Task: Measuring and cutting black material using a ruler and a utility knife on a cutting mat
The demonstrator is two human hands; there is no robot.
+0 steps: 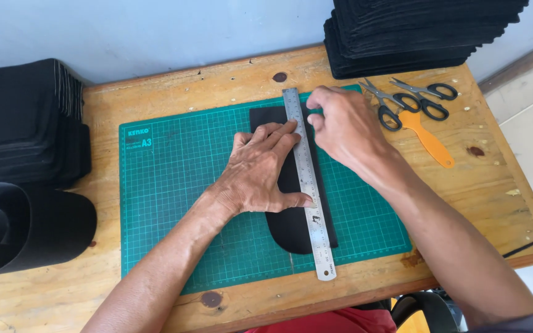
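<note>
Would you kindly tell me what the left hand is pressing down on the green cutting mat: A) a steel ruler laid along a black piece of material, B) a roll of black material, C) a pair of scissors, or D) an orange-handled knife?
A: the left hand lies flat on the black piece, its fingertips and thumb holding the steel ruler along it on the green cutting mat.

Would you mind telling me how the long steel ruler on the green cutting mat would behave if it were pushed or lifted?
The long steel ruler looks thin and flat, so it would probably stay stiff and feel light. Its smooth metal may slide on the black rounded piece; the left hand presses it down, perhaps for that reason. Lying flat, it should not roll.
</note>
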